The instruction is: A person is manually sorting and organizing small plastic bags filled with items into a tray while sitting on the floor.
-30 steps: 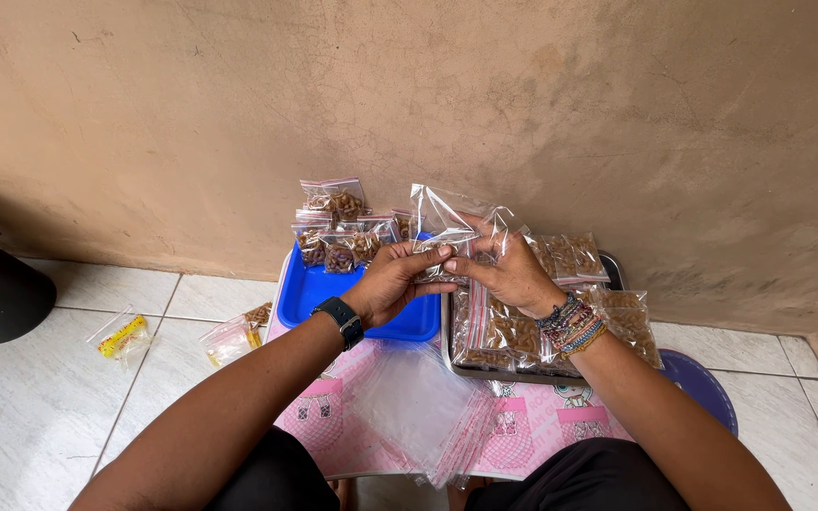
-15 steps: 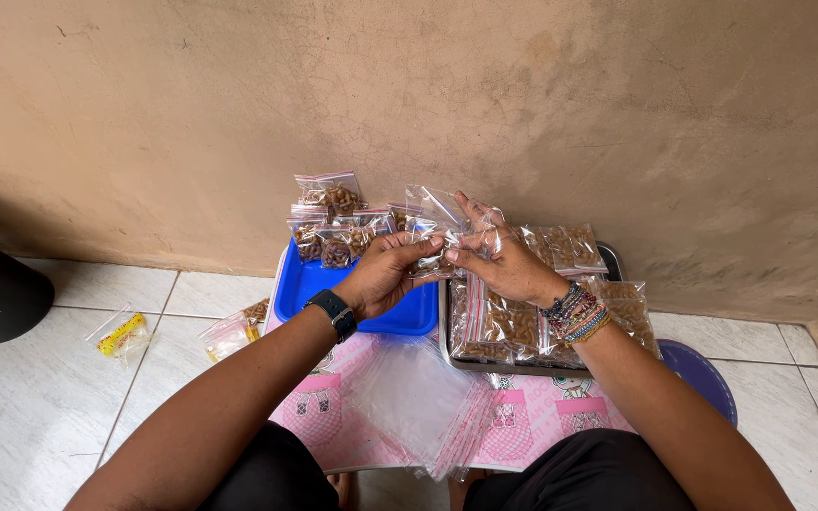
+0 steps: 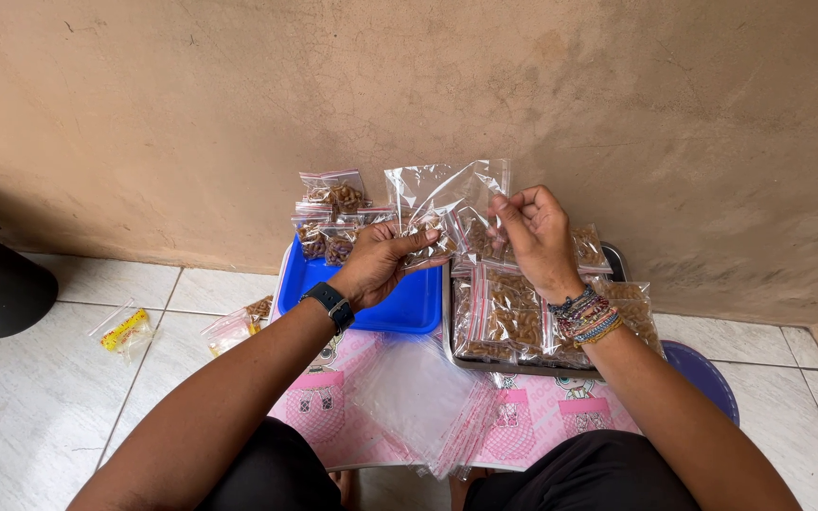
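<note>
Against the wall (image 3: 191, 123), hands hold a bag (image 3: 442, 203) above the tray (image 3: 371, 293).

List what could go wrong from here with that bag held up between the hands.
1. The clear bag is held in the air by the left hand and right hand; if its top is unsealed, the brown pieces inside could spill.
2. The filled bags piled at the far edge of the blue tray might topple if bumped.
3. The empty bags could slide off the pink mat.

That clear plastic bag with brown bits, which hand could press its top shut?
Probably the right hand: it pinches the clear plastic zip bag at its top edge, while the left hand holds it lower down.
</note>
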